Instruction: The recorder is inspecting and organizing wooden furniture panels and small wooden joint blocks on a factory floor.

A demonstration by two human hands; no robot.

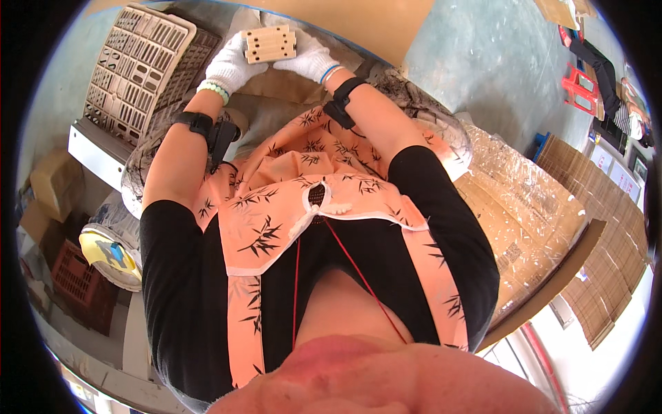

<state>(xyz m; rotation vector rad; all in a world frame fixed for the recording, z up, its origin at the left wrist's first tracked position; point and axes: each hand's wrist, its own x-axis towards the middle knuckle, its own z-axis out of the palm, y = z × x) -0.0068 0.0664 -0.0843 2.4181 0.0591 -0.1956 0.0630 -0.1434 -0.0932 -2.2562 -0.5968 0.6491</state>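
Both my hands wear white knit gloves and are raised together at the top of the view. Between them is a pale beige block bundle (270, 44), which looks like several narrow strips side by side with small dark holes near their ends. My left hand (232, 65) is closed on its left end. The right end is gripped by my right hand (312, 58). Most of my fingertips are hidden behind the bundle, and its material is hard to tell. Below the hands lies brown cardboard (284, 85), partly covered by my apron.
At the left a beige slotted plastic crate (138, 69) stands tilted. A brown crate (84, 286) and a round container with a yellow top (110, 250) are lower left. Flattened cardboard (517, 214) lies to the right. Far right, another person (607, 83) is near a red stool (579, 90).
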